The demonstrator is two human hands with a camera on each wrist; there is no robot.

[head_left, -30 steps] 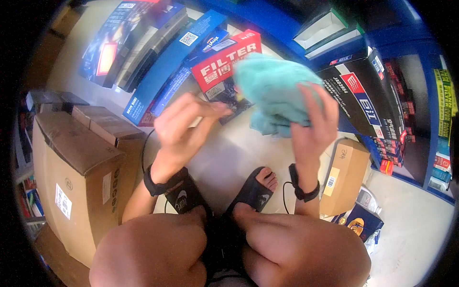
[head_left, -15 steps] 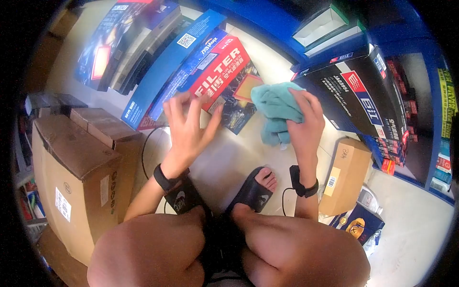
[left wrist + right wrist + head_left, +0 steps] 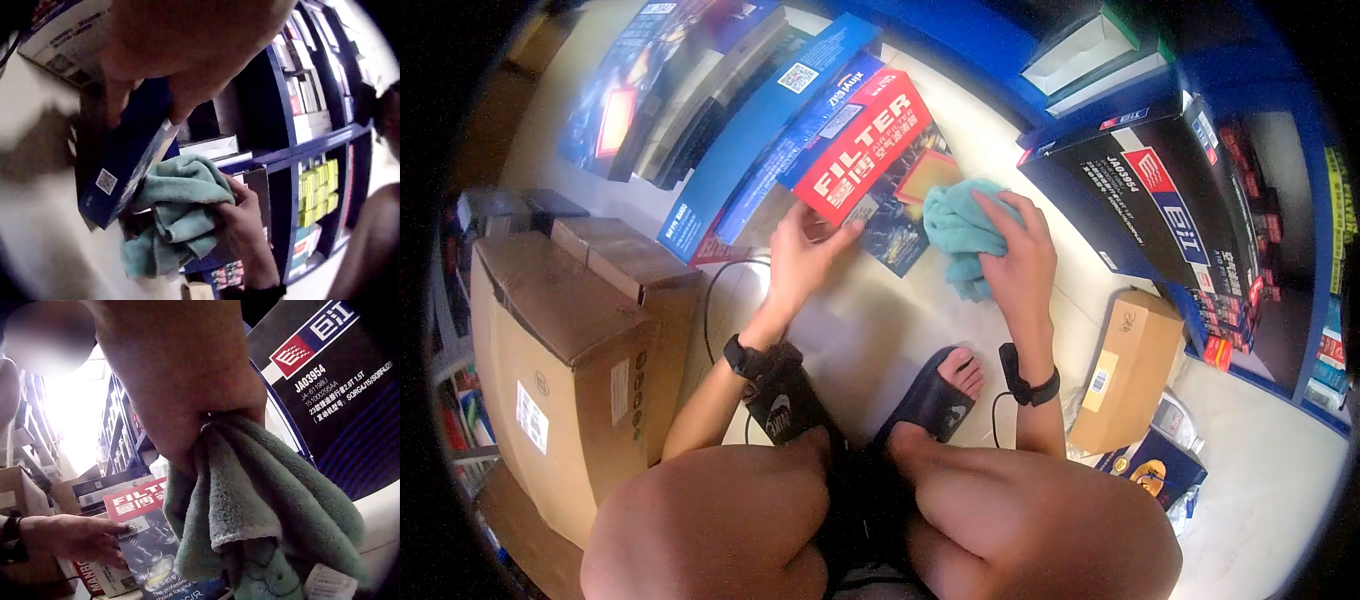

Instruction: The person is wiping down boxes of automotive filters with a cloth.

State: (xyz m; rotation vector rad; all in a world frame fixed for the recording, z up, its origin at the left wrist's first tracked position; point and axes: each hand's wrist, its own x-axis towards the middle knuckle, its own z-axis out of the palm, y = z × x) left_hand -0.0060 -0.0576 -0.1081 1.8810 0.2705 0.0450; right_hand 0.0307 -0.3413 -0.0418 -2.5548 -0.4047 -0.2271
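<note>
In the head view my left hand [image 3: 810,258] grips the near left edge of a red and dark blue air filter box [image 3: 868,150]. The left wrist view has its thumb and fingers on two sides of the box [image 3: 115,169], above a QR code. My right hand [image 3: 1022,262] holds a crumpled teal cloth [image 3: 960,228] just right of the box's picture face. From the right wrist the cloth [image 3: 250,487] hangs in folds, bunched at the top in the fingers, a white label at its lower corner.
Several filter boxes, one of them blue [image 3: 765,130], stand in a row left of the red one. A large black box [image 3: 1145,190] stands at the right before blue shelves [image 3: 1305,330]. Brown cartons [image 3: 565,370] are at the left, a smaller carton [image 3: 1128,370] by the right knee.
My left hand, earlier held raised with fingers spread, now grips the filter box. The right hand has brought the cloth lower and to the left, close to that box.
</note>
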